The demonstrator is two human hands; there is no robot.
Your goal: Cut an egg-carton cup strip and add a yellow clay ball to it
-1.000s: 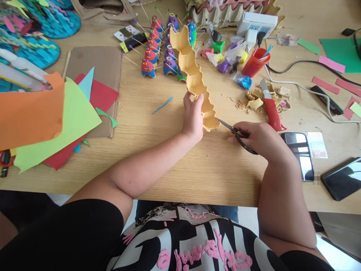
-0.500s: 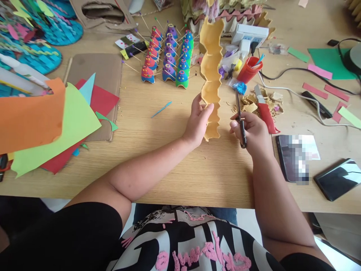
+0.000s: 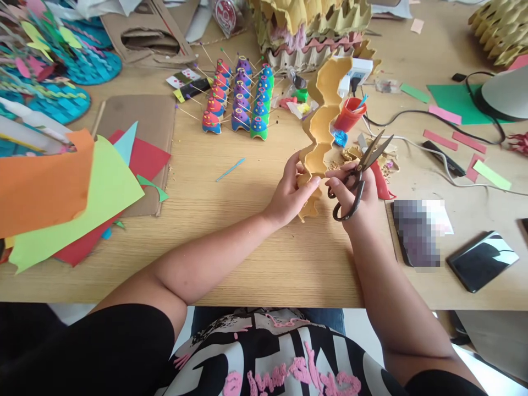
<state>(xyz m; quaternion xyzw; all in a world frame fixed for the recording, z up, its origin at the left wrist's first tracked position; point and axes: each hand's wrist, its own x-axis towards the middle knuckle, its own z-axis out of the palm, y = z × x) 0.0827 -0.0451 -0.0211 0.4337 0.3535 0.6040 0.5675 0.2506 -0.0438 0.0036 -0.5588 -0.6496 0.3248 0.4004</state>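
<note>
A long yellow strip of egg carton point(image 3: 323, 124) stands upright over the table, gripped near its lower part by my left hand point(image 3: 290, 192). Black-handled scissors point(image 3: 360, 175) are in my right hand point(image 3: 355, 201), their blades apart and pointing up and to the right. The fingertips of my right hand are at the strip's right edge. Farther back on the left are painted egg-carton caterpillars in red point(image 3: 216, 102), purple point(image 3: 241, 99) and green-blue point(image 3: 261, 104), with pins stuck in them.
Coloured paper point(image 3: 82, 192) and cardboard point(image 3: 136, 110) lie left. A red cup point(image 3: 350, 114), carton scraps, a red-handled cutter point(image 3: 383, 181), cables and two phones point(image 3: 416, 234) point(image 3: 482, 261) lie right. Egg cartons point(image 3: 313, 27) are stacked behind.
The strip has tilted, its top leaning right. My right hand has turned and come up to the strip's edge, and the scissor blades now show spread apart. The view has shifted slightly.
</note>
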